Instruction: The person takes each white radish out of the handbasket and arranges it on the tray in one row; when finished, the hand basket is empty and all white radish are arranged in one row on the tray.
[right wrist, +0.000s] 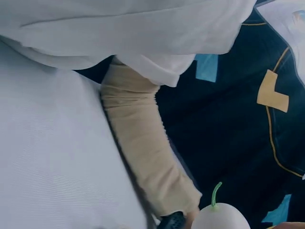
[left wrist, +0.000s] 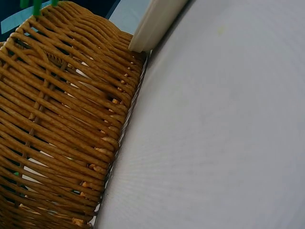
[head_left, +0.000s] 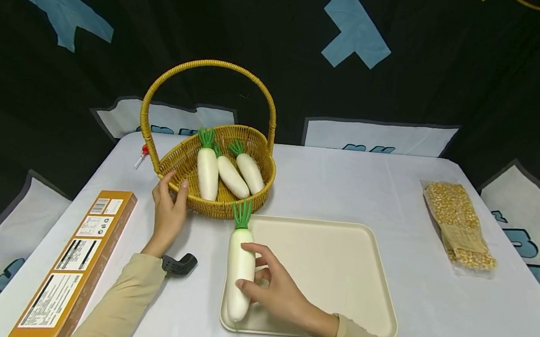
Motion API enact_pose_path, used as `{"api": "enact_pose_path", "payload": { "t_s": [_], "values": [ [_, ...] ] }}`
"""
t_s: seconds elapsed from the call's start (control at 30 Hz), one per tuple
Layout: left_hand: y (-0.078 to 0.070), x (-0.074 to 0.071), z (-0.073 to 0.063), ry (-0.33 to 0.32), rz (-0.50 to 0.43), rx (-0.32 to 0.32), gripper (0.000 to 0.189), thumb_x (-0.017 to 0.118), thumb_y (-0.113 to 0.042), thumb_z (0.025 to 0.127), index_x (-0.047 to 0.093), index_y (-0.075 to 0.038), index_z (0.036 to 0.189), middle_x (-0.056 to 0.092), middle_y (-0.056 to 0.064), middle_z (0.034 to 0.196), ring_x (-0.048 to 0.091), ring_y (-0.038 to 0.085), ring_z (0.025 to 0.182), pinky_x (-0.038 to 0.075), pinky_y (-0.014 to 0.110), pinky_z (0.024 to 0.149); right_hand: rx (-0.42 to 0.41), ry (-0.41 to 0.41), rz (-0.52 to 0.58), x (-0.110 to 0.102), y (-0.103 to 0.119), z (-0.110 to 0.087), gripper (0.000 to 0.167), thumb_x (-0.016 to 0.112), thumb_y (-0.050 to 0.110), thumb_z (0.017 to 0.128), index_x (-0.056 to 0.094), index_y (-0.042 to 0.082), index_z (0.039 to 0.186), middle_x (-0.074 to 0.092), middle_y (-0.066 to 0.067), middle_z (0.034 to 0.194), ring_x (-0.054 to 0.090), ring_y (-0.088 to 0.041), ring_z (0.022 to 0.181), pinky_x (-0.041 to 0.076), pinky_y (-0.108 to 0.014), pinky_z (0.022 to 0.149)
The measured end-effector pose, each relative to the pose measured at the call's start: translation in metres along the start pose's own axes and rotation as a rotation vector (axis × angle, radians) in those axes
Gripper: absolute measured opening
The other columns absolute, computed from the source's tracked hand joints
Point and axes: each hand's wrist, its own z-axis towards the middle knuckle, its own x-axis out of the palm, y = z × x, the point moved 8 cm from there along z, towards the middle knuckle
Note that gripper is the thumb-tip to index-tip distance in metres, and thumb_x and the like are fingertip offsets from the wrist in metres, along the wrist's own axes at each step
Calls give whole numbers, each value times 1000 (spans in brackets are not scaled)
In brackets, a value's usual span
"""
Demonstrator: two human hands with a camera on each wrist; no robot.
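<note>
My right hand grips a white radish, thumb and fingers on its right side. The radish has green stalks toward the basket and lies over the left edge of a cream tray; whether it touches the tray I cannot tell. Its rounded end with a thin green tail shows in the right wrist view. At the left rim of a wicker basket, my left hand holds the rim between thumb and fingers. Inside the basket lie three more white radishes. The left wrist view shows the woven side closely.
A long orange-brown box with white labels lies at the left. A bag of corn kernels is at the far right. Behind the basket's left side sits a small red-topped item. A white cloth covers the table.
</note>
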Motion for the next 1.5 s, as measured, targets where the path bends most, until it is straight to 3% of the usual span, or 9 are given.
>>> {"api": "enact_pose_path", "payload": {
  "t_s": [0.17, 0.43, 0.6, 0.8, 1.07, 1.5],
  "values": [
    [-1, 0, 1, 6, -3, -4, 56, 36, -48, 93, 22, -21, 141, 12, 19, 144, 28, 36, 123, 25, 54, 99, 32, 3, -6, 5, -15, 1, 57, 62, 12, 84, 36, 24, 134, 40, -15, 110, 55, -10, 77, 47, -21, 55],
    [0, 0, -1, 11, 7, -20, 56, 36, -49, 93, 22, -23, 141, 11, 18, 145, 21, 38, 132, 21, 57, 103, 19, -22, -76, 7, -28, 5, 56, 62, 15, 85, 38, 22, 135, 46, -15, 106, 52, -9, 74, 49, -20, 54],
    [0, -1, 0, 7, 1, -14, 56, 36, -49, 93, 22, -24, 141, 12, 18, 145, 24, 38, 129, 22, 58, 102, 6, -84, -152, 1, -31, 7, 54, 63, 21, 85, 41, 24, 134, 43, -13, 105, 51, -7, 75, 48, -19, 57],
    [1, -1, -1, 7, 7, -16, 56, 36, -49, 93, 22, -25, 141, 11, 18, 145, 23, 38, 129, 22, 57, 102, -22, -91, -102, 2, -31, 8, 52, 61, 12, 85, 43, 15, 133, 37, -15, 111, 55, -5, 72, 52, -22, 57],
    [1, 0, -1, 9, 5, -16, 56, 35, -49, 93, 21, -24, 141, 12, 18, 144, 28, 36, 122, 25, 55, 99, -59, -135, -212, -3, -27, 8, 46, 60, 10, 83, 50, 16, 127, 44, -12, 109, 49, -16, 89, 44, -18, 70],
    [0, 0, -1, -1, 10, -8, 56, 36, -49, 93, 23, -23, 140, 13, 19, 144, 29, 36, 121, 26, 55, 99, -47, -168, -209, -11, -22, 10, 41, 60, 11, 83, 51, 14, 123, 44, -16, 112, 48, -21, 96, 41, -21, 75]
  ]
}}
